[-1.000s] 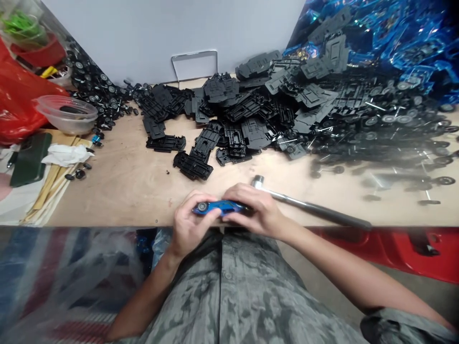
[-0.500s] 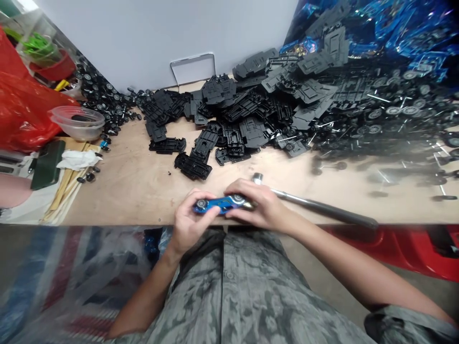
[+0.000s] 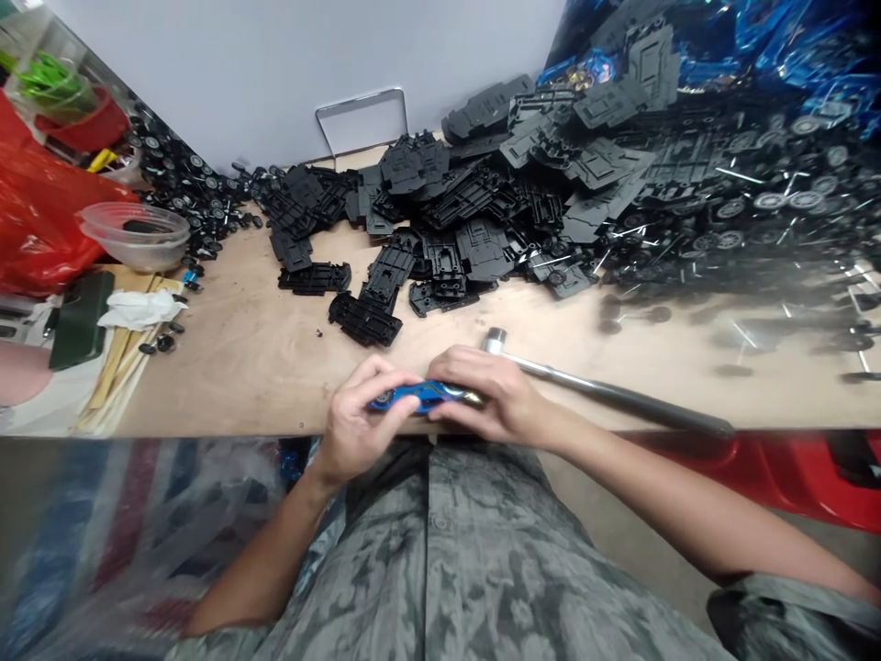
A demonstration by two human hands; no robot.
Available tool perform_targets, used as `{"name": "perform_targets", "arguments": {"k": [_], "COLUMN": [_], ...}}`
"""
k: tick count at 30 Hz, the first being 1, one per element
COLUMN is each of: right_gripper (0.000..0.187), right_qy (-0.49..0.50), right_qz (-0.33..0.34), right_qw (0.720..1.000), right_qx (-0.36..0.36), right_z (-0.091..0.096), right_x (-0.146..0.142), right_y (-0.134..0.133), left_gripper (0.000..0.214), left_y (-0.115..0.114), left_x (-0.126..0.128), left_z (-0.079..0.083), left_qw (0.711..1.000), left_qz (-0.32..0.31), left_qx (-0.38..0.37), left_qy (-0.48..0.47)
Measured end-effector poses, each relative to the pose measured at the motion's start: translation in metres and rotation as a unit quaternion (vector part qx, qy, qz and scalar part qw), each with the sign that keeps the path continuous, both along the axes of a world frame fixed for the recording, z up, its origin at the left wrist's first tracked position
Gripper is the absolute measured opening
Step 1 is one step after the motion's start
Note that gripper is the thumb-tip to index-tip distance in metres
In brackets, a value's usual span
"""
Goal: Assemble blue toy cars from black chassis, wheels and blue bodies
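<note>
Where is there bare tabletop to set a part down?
Best: tabletop between the wheels by the white tissue and the left hand, specks aside. Smaller: between the metal tool and wheel axles. Black plates crowd the back middle, axles the right.

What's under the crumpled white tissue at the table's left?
Long tan strips emerge above and below the tissue, apparently running beneath it; anything else underneath is covered.

At the left, a clear tub point(image 3: 139, 254) is flanked by a red bag point(image 3: 45, 211); nearer, a phone point(image 3: 81, 321) and a tissue point(image 3: 141, 310) are laid side by side. Below the table's right edge, red plastic point(image 3: 771, 473) is seen.
</note>
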State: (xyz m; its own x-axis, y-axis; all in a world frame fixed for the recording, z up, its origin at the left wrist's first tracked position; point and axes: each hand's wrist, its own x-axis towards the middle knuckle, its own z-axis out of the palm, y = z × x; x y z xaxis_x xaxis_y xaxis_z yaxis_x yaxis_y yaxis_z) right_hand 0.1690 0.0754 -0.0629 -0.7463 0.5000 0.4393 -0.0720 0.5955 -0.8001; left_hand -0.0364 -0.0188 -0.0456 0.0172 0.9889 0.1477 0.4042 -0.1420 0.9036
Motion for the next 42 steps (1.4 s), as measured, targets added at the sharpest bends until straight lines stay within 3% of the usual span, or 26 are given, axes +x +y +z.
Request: {"name": "perform_targets", "arguments": {"k": [4, 7, 10, 13, 15, 17, 20, 24, 28, 31, 34, 37, 39, 42], "right_gripper": [0.023, 0.023, 0.023, 0.022, 0.022, 0.024, 0.042, 0.065, 0.055, 0.040, 0.027, 0.021, 0.021, 0.022], "right_qy": [-0.007, -0.010, 0.005, 0.036, 0.045, 0.032, 0.010, -0.011, -0.033, -0.018, -0.015, -0.049, -0.119, -0.262], "right_qz": [-0.006, -0.020, -0.044, -0.134, -0.211, -0.241, -0.190, -0.157, -0.075, -0.102, -0.088, -0.026, 0.019, 0.070], "right_qw": [1.000, 1.000, 0.998, 0.983, 0.959, 0.943, 0.963, 0.973, 0.990, 0.991, 0.995, 0.997, 0.989, 0.944], "right_qx": [0.007, 0.017, 0.053, 0.123, 0.186, 0.226, 0.192, 0.169, 0.115, 0.086, 0.055, 0.049, 0.091, 0.186], "right_z": [0.000, 0.001, 0.001, 0.000, 0.000, 0.000, 0.005, 0.011, 0.000, -0.008, -0.001, 0.020, 0.039, 0.066], "right_x": [0.000, 0.001, -0.001, -0.012, -0.022, -0.029, -0.025, -0.003, 0.002, -0.002, -0.005, -0.007, -0.009, -0.017], "right_y": [0.001, 0.002, -0.002, -0.015, -0.029, -0.041, -0.048, -0.032, -0.018, -0.022, -0.022, -0.009, 0.002, 0.012], "left_gripper": [0.019, 0.018, 0.049, 0.075, 0.067, 0.056, 0.050, 0.048, 0.040, 0.037, 0.037, 0.035, 0.033, 0.033], "left_y": [0.001, 0.002, -0.001, -0.007, -0.012, -0.014, -0.015, -0.010, -0.001, 0.002, 0.000, -0.001, -0.001, 0.000], "left_x": [0.000, -0.002, 0.005, 0.026, 0.041, 0.046, 0.026, -0.020, -0.033, -0.028, -0.025, -0.026, -0.026, -0.024], "left_z": [-0.003, -0.011, -0.018, -0.016, -0.009, -0.001, 0.008, 0.016, 0.013, 0.008, 0.006, 0.007, 0.007, 0.002], "left_qw": [1.000, 0.996, 0.975, 0.940, 0.924, 0.915, 0.942, 0.992, 0.993, 0.995, 0.997, 0.996, 0.995, 0.997], "left_qz": [0.010, 0.043, 0.129, 0.204, 0.174, 0.129, 0.102, -0.015, -0.075, -0.063, -0.055, -0.051, -0.047, -0.024], "left_qx": [-0.002, -0.035, -0.052, -0.027, -0.055, -0.099, -0.116, -0.106, -0.044, -0.014, -0.012, 0.007, 0.018, 0.028], "left_qy": [-0.009, -0.067, -0.173, -0.270, -0.335, -0.369, -0.298, -0.070, 0.076, 0.079, 0.060, 0.075, 0.080, 0.063]}}
